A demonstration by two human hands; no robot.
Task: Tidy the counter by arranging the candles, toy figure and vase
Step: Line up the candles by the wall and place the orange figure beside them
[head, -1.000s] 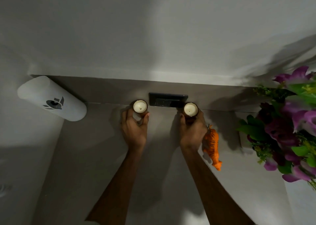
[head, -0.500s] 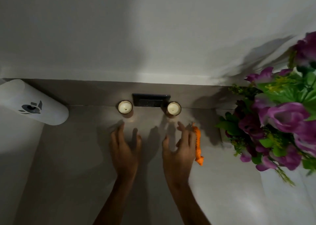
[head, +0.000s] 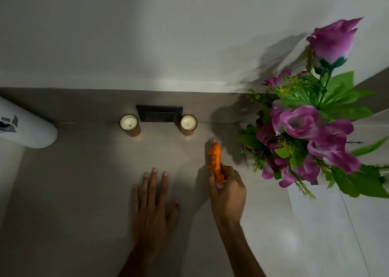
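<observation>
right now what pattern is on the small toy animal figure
Orange toy tiger figure with black stripes, seen in the head view.

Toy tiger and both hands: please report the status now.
Right hand closed on toy tiger, near its rear end. Left hand open, flat on counter. Two candles flank black wall plate. Flowers close on right.

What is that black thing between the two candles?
A dark switch plate on the wall, seen in the head view, sits between the left candle and the right candle.
</observation>
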